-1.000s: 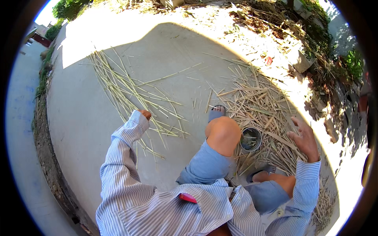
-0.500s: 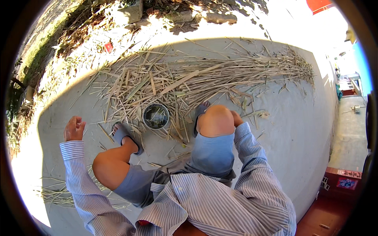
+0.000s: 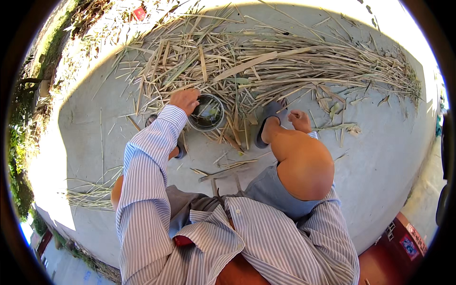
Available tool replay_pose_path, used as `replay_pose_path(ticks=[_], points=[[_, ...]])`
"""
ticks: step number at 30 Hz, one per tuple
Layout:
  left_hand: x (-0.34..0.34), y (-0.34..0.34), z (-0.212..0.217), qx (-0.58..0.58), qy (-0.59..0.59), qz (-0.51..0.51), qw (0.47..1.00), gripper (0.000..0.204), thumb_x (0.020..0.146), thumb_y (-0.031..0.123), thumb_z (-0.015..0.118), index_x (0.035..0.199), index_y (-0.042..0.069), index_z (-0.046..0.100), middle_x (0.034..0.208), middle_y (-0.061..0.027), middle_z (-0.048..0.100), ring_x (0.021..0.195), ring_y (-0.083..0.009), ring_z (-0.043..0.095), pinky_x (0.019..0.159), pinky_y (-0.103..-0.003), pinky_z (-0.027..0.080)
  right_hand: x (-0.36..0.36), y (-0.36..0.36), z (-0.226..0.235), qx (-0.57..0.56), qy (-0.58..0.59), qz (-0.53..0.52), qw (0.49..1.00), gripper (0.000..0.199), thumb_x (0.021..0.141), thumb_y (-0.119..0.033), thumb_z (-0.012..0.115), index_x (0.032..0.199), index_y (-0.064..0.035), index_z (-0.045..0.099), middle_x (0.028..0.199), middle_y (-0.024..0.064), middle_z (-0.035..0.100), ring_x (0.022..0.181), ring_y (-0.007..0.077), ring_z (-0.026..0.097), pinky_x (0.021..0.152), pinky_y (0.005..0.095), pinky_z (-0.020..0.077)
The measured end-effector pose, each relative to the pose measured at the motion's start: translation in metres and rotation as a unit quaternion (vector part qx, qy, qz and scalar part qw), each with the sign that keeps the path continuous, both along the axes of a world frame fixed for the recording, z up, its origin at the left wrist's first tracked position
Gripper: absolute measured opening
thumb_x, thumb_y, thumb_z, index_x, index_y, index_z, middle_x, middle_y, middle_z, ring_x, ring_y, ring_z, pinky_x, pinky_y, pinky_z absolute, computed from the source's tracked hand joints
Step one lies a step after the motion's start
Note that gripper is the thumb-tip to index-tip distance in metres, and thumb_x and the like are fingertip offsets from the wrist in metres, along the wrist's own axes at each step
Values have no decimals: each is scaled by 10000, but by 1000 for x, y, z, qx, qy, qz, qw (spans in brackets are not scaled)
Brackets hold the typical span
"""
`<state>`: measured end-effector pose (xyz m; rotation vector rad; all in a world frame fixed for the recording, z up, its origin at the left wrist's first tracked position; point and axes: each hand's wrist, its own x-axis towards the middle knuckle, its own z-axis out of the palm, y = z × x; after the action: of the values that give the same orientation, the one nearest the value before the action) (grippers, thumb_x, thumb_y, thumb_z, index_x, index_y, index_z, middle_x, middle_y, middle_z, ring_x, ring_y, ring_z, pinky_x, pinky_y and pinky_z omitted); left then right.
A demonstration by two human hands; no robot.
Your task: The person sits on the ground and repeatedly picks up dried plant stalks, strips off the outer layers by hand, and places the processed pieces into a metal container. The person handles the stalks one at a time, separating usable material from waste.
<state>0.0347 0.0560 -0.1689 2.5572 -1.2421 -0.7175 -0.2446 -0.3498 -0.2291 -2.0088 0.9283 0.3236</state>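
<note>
My left hand is at the left rim of a round container, its fingers bent and close together. Whether they grip the rim or something small I cannot make out. The container has a pale edge and dark, shiny contents that look like water. Beyond the right knee, my right hand is curled closed beside my right foot; what it holds, if anything, is hidden. Long dry stalks lie in a broad heap on the far side of the container, with shorter cut pieces at the left.
My sandalled feet, one in a grey sandal, stand on either side of the container. A smaller bunch of thin stalks lies at the left on the grey concrete floor. A red packet lies at the far left among litter.
My left hand has moved right from open air to the container's rim, its fingers closing. My right hand has come into fuller view beyond the knee. The whole view has shifted.
</note>
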Motion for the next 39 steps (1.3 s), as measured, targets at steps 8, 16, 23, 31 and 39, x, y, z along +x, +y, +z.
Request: replay_pose_path(ticks=[8, 16, 23, 31, 39], points=[[-83, -32, -68, 197, -45, 22, 979, 757, 730, 388, 765, 1269, -8, 412, 1046, -123, 571, 864, -253, 651, 709, -371, 530, -3, 1, -30, 5, -16, -118, 993, 304, 859, -181, 626, 1053, 53, 626, 866, 101, 682, 738, 145, 661, 610, 269, 507], [-86, -12, -104, 98, -93, -51, 989, 195, 704, 50, 670, 864, 72, 560, 821, -113, 640, 691, -264, 672, 577, -368, 546, 6, -15, -31, 62, -82, -252, 962, 256, 827, -155, 604, 986, 38, 658, 804, 99, 691, 709, 163, 659, 626, 284, 515], [-42, -24, -67, 135, -52, -15, 989, 181, 795, 157, 675, 901, 78, 552, 846, -103, 619, 782, -288, 662, 630, -398, 546, 70, -71, -2, -18, -124, -259, 958, 252, 887, -151, 578, 1055, 30, 628, 866, 96, 684, 754, 159, 644, 683, 296, 515], [-88, -10, -123, 199, -8, 14, 980, 290, 792, 110, 649, 1044, 40, 524, 990, -164, 595, 804, -319, 671, 643, -416, 557, 111, -117, 10, -205, -140, -269, 930, 290, 869, -200, 600, 1092, -15, 618, 827, 97, 669, 733, 191, 634, 711, 344, 500], [-67, -23, -94, 132, -21, -49, 990, 134, 760, 56, 623, 878, 59, 559, 839, -147, 638, 726, -316, 669, 595, -431, 544, 162, -140, 47, -214, -117, -252, 936, 433, 925, -370, 557, 1184, -24, 576, 914, 143, 655, 838, 244, 628, 778, 394, 486]])
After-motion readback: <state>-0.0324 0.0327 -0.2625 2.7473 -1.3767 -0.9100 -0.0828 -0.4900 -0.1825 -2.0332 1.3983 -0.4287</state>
